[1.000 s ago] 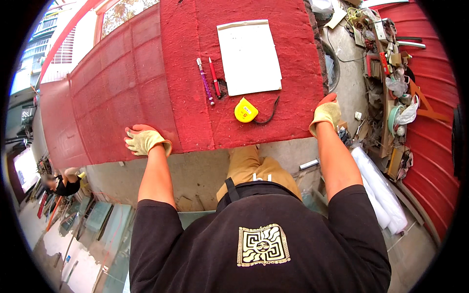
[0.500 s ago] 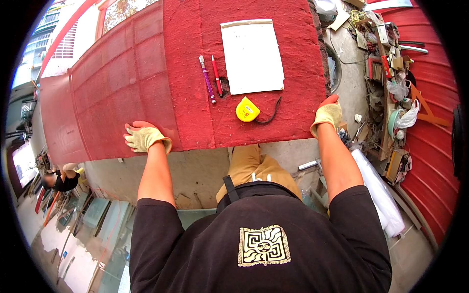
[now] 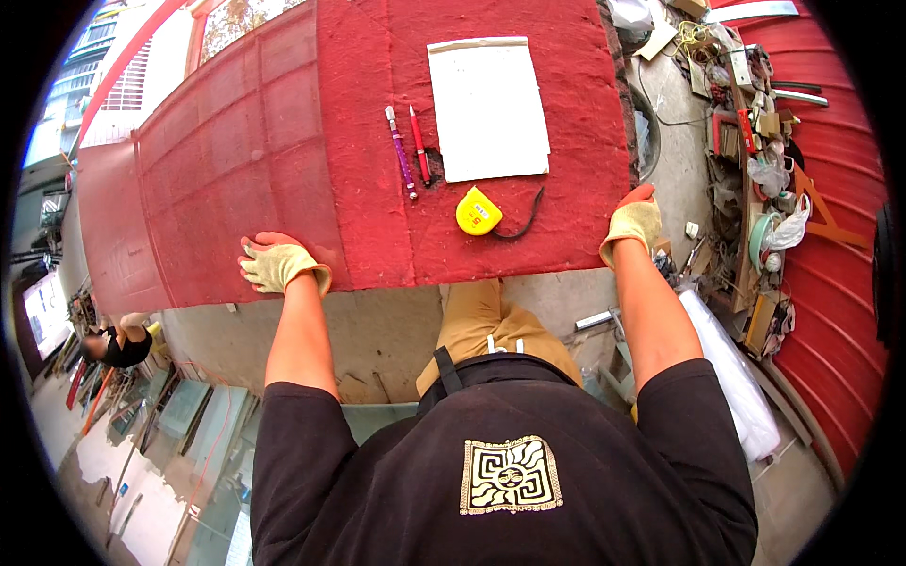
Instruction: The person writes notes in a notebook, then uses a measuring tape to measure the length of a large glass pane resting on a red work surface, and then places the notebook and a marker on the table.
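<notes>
A large red panel (image 3: 283, 141) lies flat in front of me. My left hand (image 3: 278, 264), in a yellow glove, rests flat on top of it near its front edge, fingers pointing left. My gloved right hand (image 3: 634, 222) grips the panel's front right corner. On the panel lie a white paper pad (image 3: 488, 108), a purple pen (image 3: 401, 151), a red pen (image 3: 420, 144) and a yellow tape measure (image 3: 478, 211) with a black strap.
A cluttered tool shelf (image 3: 746, 141) and a red corrugated wall (image 3: 830, 283) stand at the right. A white plastic roll (image 3: 731, 377) lies by my right arm. Another person (image 3: 118, 344) crouches at the lower left, beside glass panes (image 3: 179, 415) on the concrete floor.
</notes>
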Action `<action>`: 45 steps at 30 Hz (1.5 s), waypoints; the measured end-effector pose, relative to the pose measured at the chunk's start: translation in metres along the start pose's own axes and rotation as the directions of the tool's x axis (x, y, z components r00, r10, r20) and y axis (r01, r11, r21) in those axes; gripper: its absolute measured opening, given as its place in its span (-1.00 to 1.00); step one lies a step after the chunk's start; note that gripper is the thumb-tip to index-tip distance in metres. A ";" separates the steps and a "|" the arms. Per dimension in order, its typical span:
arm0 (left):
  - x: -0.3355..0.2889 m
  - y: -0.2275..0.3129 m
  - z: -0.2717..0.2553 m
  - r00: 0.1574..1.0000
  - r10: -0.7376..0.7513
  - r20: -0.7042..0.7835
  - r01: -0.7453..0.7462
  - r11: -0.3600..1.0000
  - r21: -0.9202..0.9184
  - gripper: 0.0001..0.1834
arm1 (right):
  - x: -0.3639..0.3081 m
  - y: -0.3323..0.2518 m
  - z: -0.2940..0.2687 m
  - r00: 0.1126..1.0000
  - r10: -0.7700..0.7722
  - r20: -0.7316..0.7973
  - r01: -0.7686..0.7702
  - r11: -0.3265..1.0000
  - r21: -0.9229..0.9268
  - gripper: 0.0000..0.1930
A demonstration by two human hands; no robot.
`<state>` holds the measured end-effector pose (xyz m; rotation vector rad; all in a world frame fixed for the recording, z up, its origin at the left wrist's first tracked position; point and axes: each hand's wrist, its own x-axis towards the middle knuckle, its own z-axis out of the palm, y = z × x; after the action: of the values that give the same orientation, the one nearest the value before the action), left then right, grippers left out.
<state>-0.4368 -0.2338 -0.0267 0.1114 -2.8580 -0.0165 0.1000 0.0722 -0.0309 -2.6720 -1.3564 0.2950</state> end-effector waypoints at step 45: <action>0.000 -0.001 -0.001 0.999 0.007 -0.049 -0.007 1.000 0.000 -0.49 | -0.008 -0.008 -0.006 1.000 -0.004 -0.011 0.004 1.000 0.004 -0.21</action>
<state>-0.4364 -0.2351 -0.0262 0.0997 -2.8094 -0.0120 0.0906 0.0700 -0.0229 -2.6630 -1.3566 0.2815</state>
